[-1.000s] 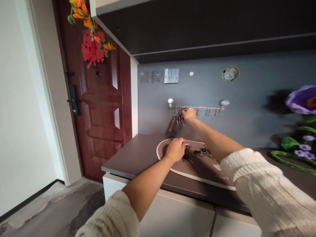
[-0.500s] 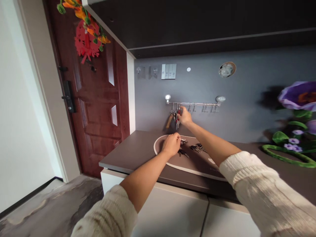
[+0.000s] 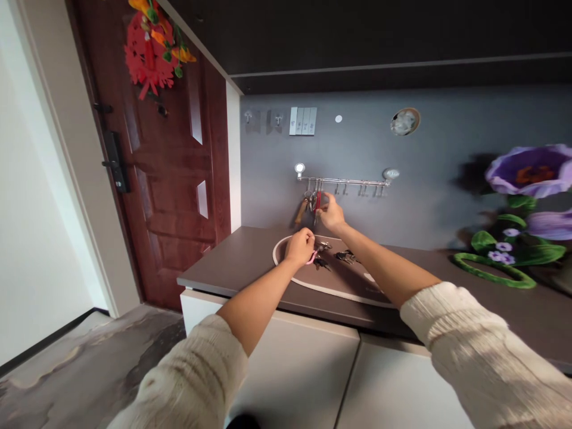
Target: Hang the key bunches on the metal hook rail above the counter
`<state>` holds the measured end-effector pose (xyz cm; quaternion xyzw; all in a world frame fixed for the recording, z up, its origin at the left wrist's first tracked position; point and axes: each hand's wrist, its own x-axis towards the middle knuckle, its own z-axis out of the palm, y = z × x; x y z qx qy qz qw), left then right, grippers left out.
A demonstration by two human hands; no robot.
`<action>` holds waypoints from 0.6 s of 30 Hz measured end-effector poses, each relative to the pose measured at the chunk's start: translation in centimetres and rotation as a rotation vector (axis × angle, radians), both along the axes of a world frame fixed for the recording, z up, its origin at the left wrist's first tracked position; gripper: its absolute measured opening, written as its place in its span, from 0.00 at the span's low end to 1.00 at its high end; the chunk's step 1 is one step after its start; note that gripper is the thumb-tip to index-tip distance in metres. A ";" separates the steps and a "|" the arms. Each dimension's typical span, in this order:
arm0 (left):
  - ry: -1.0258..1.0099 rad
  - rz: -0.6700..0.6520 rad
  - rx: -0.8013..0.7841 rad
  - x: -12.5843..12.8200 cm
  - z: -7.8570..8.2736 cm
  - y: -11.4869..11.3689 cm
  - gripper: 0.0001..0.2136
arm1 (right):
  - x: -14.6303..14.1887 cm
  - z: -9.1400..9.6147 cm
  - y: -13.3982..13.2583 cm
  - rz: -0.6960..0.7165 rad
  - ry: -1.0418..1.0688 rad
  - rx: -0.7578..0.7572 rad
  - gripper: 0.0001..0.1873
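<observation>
On the wall, bunches of keys hang from the left hooks of a clear hook rail, one with a tan tag. A red key strap hangs beside them. My right hand is just right of the strap, its thumb and forefinger apart and nothing visible between them. Lower down, my left hand is closed above the oval mat; a pink loop shows under its fingers. Loose keys lie right of it, and another key bunch farther right.
A dark shelf overhangs the counter. Purple flowers with a green looped base stand at the right. To the left is a red-brown door. White cabinet doors are below the counter.
My right hand's fingers have opened and come off the red key strap, which hangs on the rail. A pink loop now shows under my left hand. The view has shifted slightly.
</observation>
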<state>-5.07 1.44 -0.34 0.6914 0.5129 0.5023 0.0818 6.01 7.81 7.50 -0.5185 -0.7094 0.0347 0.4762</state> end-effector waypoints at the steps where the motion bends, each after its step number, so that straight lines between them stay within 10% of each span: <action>1: -0.016 0.001 -0.003 -0.1 0.0 0.1 0.06 | 0.1 -0.1 -0.5 0.010 -0.006 -0.005 0.32; 18: 0.103 -0.096 -0.046 -0.8 0.3 -1.5 0.07 | 4.3 -5.9 -9.1 0.181 -0.077 -0.149 0.10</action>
